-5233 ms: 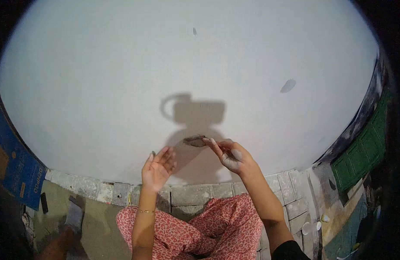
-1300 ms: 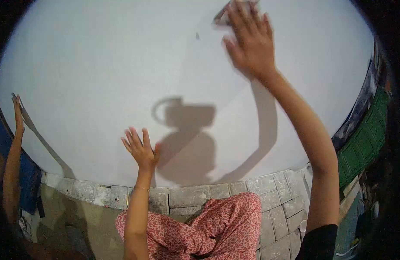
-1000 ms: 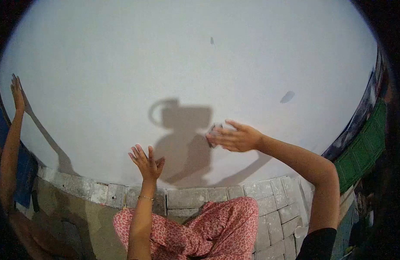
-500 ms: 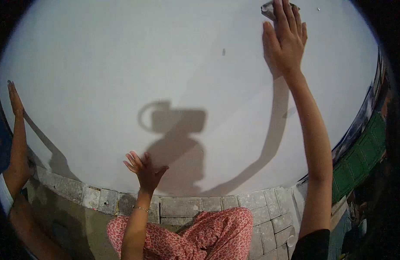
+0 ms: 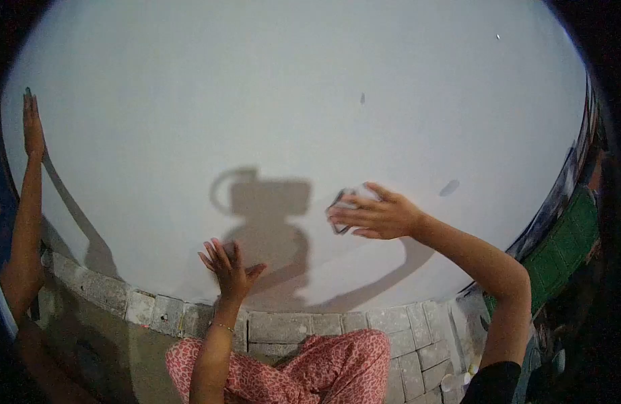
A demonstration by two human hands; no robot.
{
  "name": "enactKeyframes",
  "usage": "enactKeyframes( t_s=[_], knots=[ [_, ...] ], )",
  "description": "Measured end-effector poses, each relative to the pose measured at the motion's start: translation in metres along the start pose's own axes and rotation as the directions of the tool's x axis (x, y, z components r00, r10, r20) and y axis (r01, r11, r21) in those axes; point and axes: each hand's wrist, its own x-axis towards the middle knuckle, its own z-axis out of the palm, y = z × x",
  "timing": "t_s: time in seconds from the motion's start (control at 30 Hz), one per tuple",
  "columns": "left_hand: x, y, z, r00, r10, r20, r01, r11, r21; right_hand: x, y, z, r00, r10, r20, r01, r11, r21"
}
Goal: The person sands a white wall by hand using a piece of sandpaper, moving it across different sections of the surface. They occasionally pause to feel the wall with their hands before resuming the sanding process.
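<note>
Head view: right hand (image 5: 375, 214) presses a blurred, unreadable sheet (image 5: 338, 200) against white wall (image 5: 142, 141).

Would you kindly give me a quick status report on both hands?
Right hand outstretched over thin dark-edged sheet at white wall. Left hand spread, nothing seen in it. Nothing seen blocking; co-worker's hand far left, apart.
</note>
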Motion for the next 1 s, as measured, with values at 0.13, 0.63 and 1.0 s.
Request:
enactKeyframes(
  t_s=[0.13, 0.63, 1.0],
  knots=[
    [0.001, 0.001, -0.001, 1.000, 0.004, -0.012, -0.004, 1.000, 0.005, -0.034, 0.074, -0.032, 0.881, 0.470, -0.054, -0.473, 0.876, -0.098],
    [-0.002, -0.001, 0.000, 0.999, -0.013, 0.049, 0.011, 0.999, 0.030, 0.101, 0.030, -0.042, 0.838, 0.521, -0.163, -0.501, 0.852, 0.154],
    [0.002, 0.001, -0.001, 0.999, 0.033, -0.008, -0.033, 0.999, 0.023, -0.037, 0.065, -0.027, 0.874, 0.464, -0.143, -0.479, 0.873, -0.093]
  ],
)
